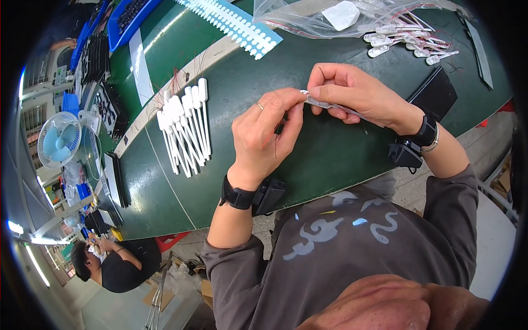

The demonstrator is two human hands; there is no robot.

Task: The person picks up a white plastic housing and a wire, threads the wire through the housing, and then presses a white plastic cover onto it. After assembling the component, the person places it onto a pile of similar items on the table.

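Note:
In front of my chest both hands meet over a thin whitish plastic stick (319,103) with a wider end. My right hand (357,93) grips it between thumb and fingers, and its shaft runs out under the palm. At the wider end, my left hand (269,124) is closed in a pinch on a small white bit at the tip. A thin red wire shows by the left palm. Fingers hide much of the join. Left of my left hand lies a bundle of white sticks with oval heads (190,118), thin red and dark wires trailing from them.
More whitish sticks with wires (404,41) lie at the back right, near a clear plastic bag (308,22). A light-blue sheet of white stickers (236,25) sits at the back. A black flat object (437,93) rests beyond my right wrist. Another person (124,267) sits at lower left.

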